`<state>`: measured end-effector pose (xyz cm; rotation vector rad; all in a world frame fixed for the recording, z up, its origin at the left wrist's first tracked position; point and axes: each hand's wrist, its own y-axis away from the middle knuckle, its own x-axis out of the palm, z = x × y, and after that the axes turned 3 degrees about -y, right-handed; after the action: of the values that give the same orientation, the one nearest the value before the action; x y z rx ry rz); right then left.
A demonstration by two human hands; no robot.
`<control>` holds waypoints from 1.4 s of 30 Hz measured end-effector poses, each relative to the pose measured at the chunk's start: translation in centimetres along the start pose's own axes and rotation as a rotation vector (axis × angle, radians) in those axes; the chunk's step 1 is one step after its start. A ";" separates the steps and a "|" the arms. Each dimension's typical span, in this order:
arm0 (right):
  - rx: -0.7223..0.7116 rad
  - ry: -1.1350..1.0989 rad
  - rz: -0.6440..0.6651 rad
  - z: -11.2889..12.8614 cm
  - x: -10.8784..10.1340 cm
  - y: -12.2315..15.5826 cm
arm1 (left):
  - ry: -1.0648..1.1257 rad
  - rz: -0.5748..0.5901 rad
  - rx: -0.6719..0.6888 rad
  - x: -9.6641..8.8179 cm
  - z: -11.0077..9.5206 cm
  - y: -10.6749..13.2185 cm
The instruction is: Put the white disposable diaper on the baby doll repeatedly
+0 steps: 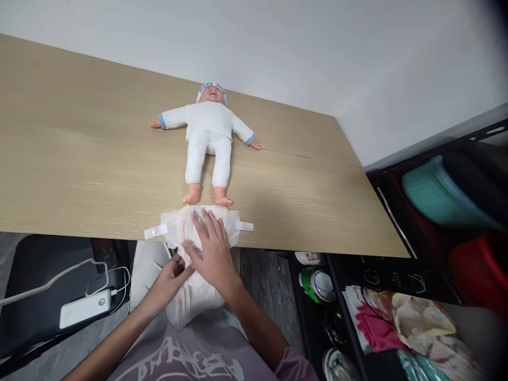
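Your diaper (194, 297) is half on, half off the table (79, 159): the top part lies flat at the near edge, and the rest hangs over toward your lap. Both white tabs (245, 226) stick out sideways, one per side.

Your right hand (212, 246) is laid across the upper part with the fingers spread wide, pressing on it and not gripping anything. Your left hand (174, 275) is curled in at the diaper's left edge, thumb close to the fingers; the tips are partly hidden, so I honestly can't tell if you've got a pinch on it or are just touching.

The doll (209, 119) is on its back right beyond that, feet pointing at you, just beside the diaper's top edge, arms out. It's in a white outfit with blue cuffs plus a cap (211, 87) with lettering.

Off to your left, there's a white power bank (81, 311) with cables on a black seat (35, 275).
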<state>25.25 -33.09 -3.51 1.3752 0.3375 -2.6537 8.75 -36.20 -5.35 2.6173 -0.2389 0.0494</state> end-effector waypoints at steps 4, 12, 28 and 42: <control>0.011 0.085 0.061 -0.7 1.1 -0.6 | -0.231 0.166 -0.001 -4.0 -1.9 0.9; 0.022 0.117 0.059 -0.3 1.1 -0.7 | -0.895 0.293 0.509 -10.0 -13.4 -2.8; 0.008 0.133 0.090 -0.5 0.9 -1.2 | -1.700 0.516 1.360 -1.9 -17.4 -21.0; -0.023 0.090 0.175 -3.7 0.0 -6.9 | -0.973 0.522 1.352 -0.3 -24.8 -19.6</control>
<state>26.68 -25.46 -4.61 1.4492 0.2444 -2.4461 12.22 -7.20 6.74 3.4556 -1.7113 -1.3206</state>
